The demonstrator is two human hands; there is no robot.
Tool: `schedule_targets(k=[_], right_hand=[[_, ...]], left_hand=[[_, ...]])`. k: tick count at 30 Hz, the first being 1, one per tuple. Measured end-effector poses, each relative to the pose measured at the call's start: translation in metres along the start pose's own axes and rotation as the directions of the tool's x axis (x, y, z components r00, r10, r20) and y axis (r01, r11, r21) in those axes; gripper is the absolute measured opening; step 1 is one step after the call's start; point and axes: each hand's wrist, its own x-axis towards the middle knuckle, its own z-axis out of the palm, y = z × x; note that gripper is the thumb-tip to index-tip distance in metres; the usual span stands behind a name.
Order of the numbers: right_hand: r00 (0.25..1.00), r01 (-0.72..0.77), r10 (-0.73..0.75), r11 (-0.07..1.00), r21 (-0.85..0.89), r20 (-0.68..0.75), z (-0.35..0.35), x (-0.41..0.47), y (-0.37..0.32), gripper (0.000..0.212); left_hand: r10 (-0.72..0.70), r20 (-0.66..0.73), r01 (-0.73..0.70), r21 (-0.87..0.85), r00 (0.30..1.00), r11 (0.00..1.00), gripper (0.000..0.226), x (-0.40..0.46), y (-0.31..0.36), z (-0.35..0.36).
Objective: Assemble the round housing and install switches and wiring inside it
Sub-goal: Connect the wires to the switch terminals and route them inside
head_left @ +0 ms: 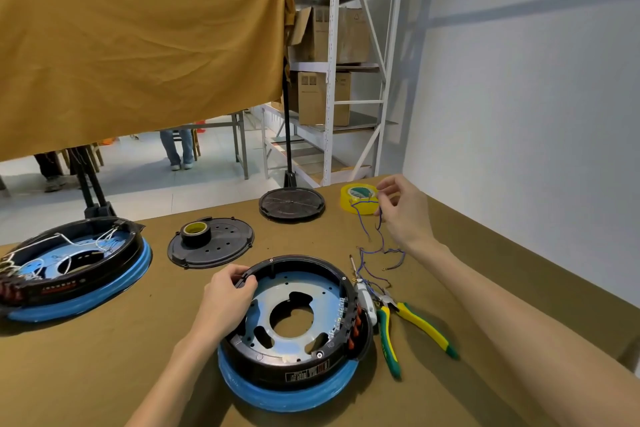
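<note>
The round black housing (294, 322) on a blue ring lies in front of me, its silver-blue inner plate showing and red switches (356, 322) along its right wall. My left hand (228, 298) grips the housing's upper-left rim. My right hand (401, 211) is raised at the back right and pinches a thin blue wire (379, 239). The wire hangs down to a tangle of loose blue wires (377, 263) on the table.
Yellow-green pliers (408, 326) and a white tool (365, 298) lie right of the housing. A black cover (221, 246) carrying a tape roll (195, 232), a second black disc (292, 204), yellow tape (358, 198) and a second wired housing (69, 267) lie around the brown table (104, 357).
</note>
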Motion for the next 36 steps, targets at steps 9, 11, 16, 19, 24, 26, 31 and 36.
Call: schedule_targets(k=[9,11,16,19,24,26,31,36], right_hand=[[0.995,-0.025,0.043,0.981,0.192,-0.088,0.006,0.003,-0.020,0.015],[0.992,-0.018,0.045,0.973,0.232,-0.115,0.007,0.003,-0.027,0.016],[0.986,-0.058,0.117,0.908,0.415,-0.118,0.010,-0.005,-0.043,0.016],[0.982,-0.159,0.188,0.846,0.509,-0.005,0.020,-0.022,-0.047,0.009],[0.958,-0.284,0.232,0.727,0.625,0.165,0.039,-0.068,-0.046,0.010],[0.946,-0.323,0.244,0.693,0.645,0.212,0.044,-0.082,-0.043,0.010],[0.930,-0.360,0.237,0.732,0.579,0.280,0.048,-0.103,-0.029,0.009],[0.935,-0.301,0.249,0.933,0.195,0.254,0.047,-0.117,-0.006,0.006]], left_hand=[[0.028,-0.003,-0.027,0.151,1.000,0.988,0.018,-0.006,0.006,0.000],[0.062,-0.050,-0.049,0.224,0.997,0.973,0.023,-0.008,0.010,-0.002],[0.308,-0.157,-0.274,0.203,0.938,0.940,0.018,-0.019,0.031,-0.003],[0.347,-0.133,-0.350,0.001,0.928,0.937,0.020,-0.022,0.050,-0.003],[0.334,0.037,-0.325,-0.148,0.942,0.934,0.029,-0.018,0.084,0.002],[0.338,0.134,-0.300,-0.243,0.932,0.923,0.021,-0.017,0.089,0.007],[0.399,0.176,-0.316,-0.366,0.900,0.875,0.027,-0.024,0.076,0.016],[0.486,0.093,-0.434,-0.328,0.869,0.839,0.025,-0.031,0.060,0.014]])
